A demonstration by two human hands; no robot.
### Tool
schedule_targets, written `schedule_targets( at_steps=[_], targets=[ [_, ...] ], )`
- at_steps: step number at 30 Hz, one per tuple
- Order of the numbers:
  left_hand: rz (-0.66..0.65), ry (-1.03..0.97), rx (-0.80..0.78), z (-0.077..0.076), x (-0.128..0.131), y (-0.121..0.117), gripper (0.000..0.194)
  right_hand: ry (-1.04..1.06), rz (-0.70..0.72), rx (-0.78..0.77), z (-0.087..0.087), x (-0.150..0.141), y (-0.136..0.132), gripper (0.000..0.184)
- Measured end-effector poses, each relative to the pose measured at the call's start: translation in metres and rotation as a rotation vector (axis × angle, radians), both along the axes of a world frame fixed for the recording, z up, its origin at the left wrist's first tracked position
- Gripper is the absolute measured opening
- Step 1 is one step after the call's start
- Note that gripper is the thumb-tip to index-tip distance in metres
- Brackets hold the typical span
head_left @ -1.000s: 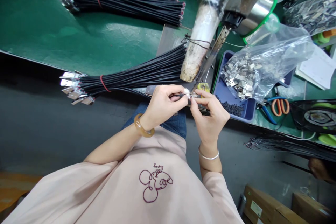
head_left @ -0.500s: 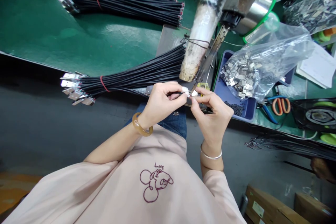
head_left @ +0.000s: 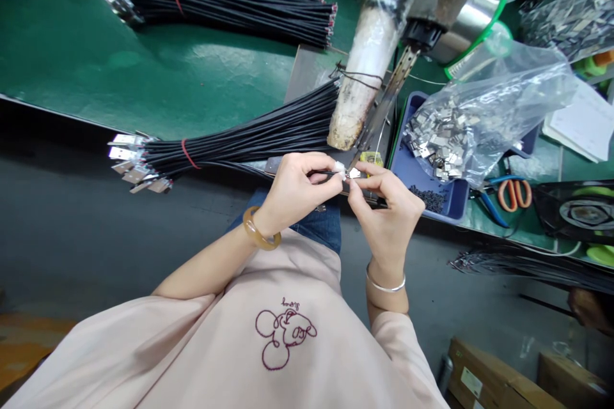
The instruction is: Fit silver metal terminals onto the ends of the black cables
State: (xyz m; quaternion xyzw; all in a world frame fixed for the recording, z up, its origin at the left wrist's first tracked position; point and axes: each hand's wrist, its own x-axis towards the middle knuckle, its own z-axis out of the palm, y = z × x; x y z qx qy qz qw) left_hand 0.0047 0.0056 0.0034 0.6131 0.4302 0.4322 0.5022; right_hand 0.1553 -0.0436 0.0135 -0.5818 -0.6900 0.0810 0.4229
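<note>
My left hand (head_left: 300, 188), with a white cover on a fingertip, pinches the end of a black cable. In my right hand (head_left: 386, 198) a small silver metal connector (head_left: 354, 173) is pinched between thumb and forefinger, meeting the cable end. The thin tip of a soldering iron (head_left: 371, 124) points down at this spot; whether it touches cannot be made out. Just behind my left hand lies a bundle of black cables (head_left: 249, 131) tied with a red band, silver plugs at its left end.
A blue tray (head_left: 453, 208) at the right holds a plastic bag of metal connectors (head_left: 439, 140) and small black parts. Beside it lie orange-and-blue-handled pliers (head_left: 513, 192). A solder spool (head_left: 467, 22) stands behind, and more cable bundles (head_left: 230, 9) lie at the back left.
Both hands stay at nearly the same spot. My right hand has shifted very slightly left, and the connector has tilted a little between the fingertips.
</note>
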Motion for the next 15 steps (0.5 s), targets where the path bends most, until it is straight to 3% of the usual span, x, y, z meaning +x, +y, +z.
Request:
schedule_targets(
  at_steps=[8,15],
  targets=[
    [0.013,0.023,-0.046,-0.003,0.001,-0.002,0.012,0.013,-0.005,-0.001,-0.002,-0.001,-0.001,0.012],
    [-0.17,-0.047,-0.117,-0.005,-0.009,-0.004,0.013,0.019,0.038,0.041,-0.005,0.01,-0.014,0.015]
  ],
)
